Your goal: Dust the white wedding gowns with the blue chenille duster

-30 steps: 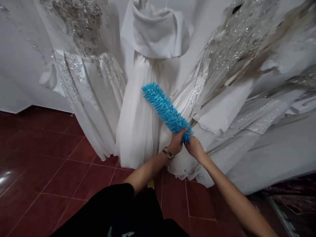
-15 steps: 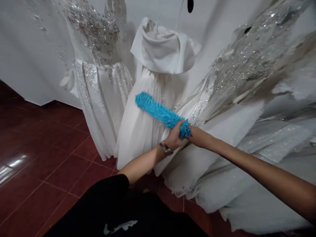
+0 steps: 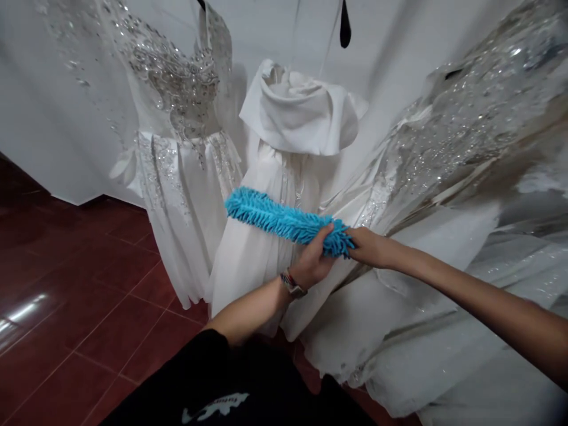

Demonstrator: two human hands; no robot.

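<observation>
There is one blue duster (image 3: 275, 216), and two hands are on it: the left hand (image 3: 314, 263) grasps it near its right end, thumb laid over the fluffy strands, while the right hand (image 3: 368, 247) is closed at that same end, just beside the left, its fingers partly hidden. The duster lies across the front of the middle dress (image 3: 242, 254), below its one wide collar (image 3: 306, 115); whether the strands touch the cloth cannot be told. One dress with a beaded top (image 3: 173, 219) hangs to the left, and at least one more beaded dress (image 3: 461, 130) spreads at the right, where overlapping skirts make an exact count impossible. One coloured bracelet (image 3: 291, 283) circles the left wrist, and one black strip (image 3: 345, 26) hangs against the white wall (image 3: 275, 35) above the red tile floor (image 3: 110, 266). Compared with a second ago, the duster has swung from a steep slant to nearly level, its tip now farther left, near the left dress's skirt. Both hands have kept their hold, and the dresses sit lower in view, with more wall above them.
</observation>
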